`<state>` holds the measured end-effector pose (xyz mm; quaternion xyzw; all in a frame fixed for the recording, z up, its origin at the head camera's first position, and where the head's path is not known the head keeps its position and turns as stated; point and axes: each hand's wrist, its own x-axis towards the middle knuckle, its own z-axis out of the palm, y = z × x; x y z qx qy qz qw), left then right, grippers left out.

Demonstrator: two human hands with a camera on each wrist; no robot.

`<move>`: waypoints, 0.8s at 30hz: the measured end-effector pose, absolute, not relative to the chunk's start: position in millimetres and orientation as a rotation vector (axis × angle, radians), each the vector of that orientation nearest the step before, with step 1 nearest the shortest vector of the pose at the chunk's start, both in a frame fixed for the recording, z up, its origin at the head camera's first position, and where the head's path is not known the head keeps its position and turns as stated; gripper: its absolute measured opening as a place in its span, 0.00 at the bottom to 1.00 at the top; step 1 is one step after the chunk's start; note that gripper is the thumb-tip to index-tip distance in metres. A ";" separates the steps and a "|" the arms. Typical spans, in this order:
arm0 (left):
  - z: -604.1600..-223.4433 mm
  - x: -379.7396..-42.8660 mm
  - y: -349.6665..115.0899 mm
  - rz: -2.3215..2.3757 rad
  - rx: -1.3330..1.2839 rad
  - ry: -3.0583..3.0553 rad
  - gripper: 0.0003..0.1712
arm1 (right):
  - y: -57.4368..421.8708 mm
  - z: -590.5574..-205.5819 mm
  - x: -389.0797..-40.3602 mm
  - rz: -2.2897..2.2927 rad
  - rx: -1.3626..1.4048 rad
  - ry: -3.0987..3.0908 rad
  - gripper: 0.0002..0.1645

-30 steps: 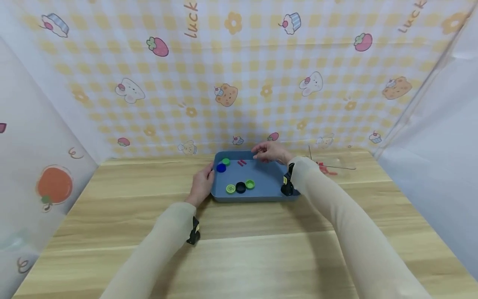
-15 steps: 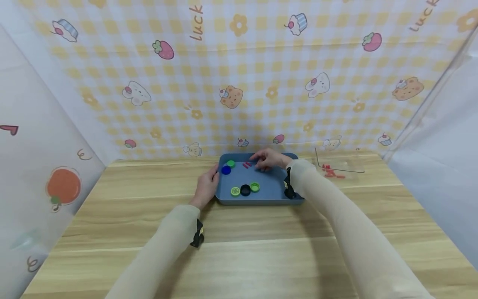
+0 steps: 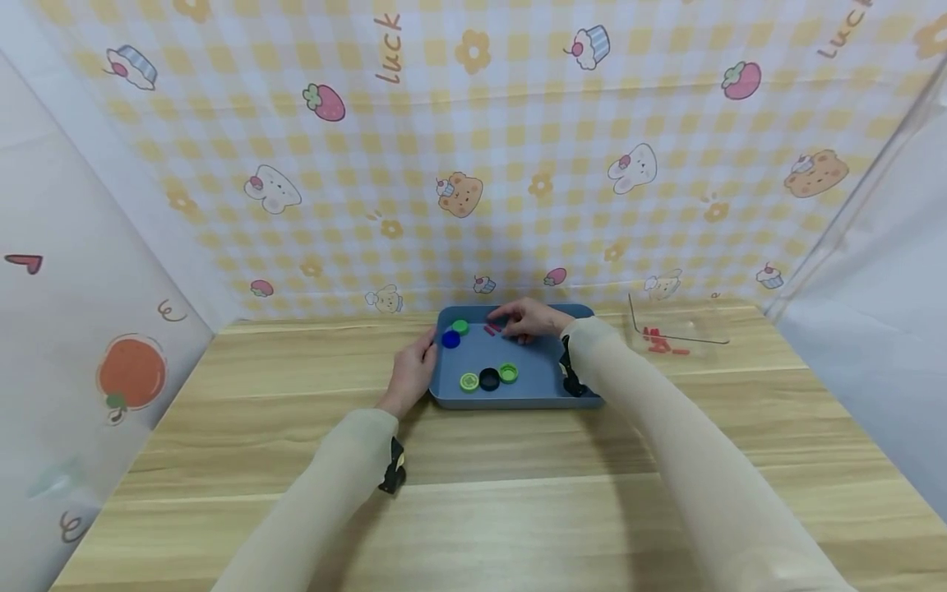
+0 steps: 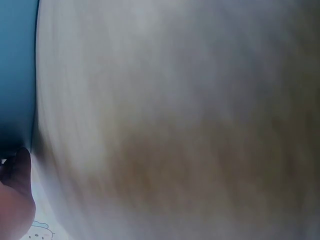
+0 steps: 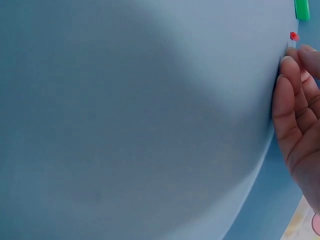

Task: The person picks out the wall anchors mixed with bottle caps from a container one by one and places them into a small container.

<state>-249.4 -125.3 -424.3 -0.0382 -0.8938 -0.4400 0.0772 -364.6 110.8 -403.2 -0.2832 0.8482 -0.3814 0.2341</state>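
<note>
My left hand (image 3: 414, 372) grips the left side of a grey-blue tray (image 3: 518, 404), thumb at the rim. In the left wrist view, the thumb (image 4: 22, 167) lies along the tray's edge. My right hand (image 3: 531, 318) is low over the tray's back, index finger extended and thumb apart from it, close around two short red sticks (image 3: 490, 330). In the right wrist view, a red end (image 5: 294, 36) shows just past the fingertips; I cannot tell whether they pinch it. A green cap (image 3: 460, 326) and blue cap (image 3: 450, 339) lie at the tray's back left.
A yellow-green cap (image 3: 469, 381), a black cap (image 3: 489, 379) and a green ring-like cap (image 3: 508, 372) lie in a row at the tray's front. Right of the tray, a clear box (image 3: 706, 352) holds several red sticks (image 3: 654, 339). A patterned cloth (image 3: 503, 247) hangs behind the table.
My right hand has come down and left toward the red sticks, its index finger passing behind them. My left hand stays on the tray, and the sticks and caps keep their places.
</note>
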 end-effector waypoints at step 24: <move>-427.5 -250.9 -125.9 -1.295 -0.136 -2.670 0.23 | 105.5 -407.1 -367.9 -0.953 -0.769 2.355 0.22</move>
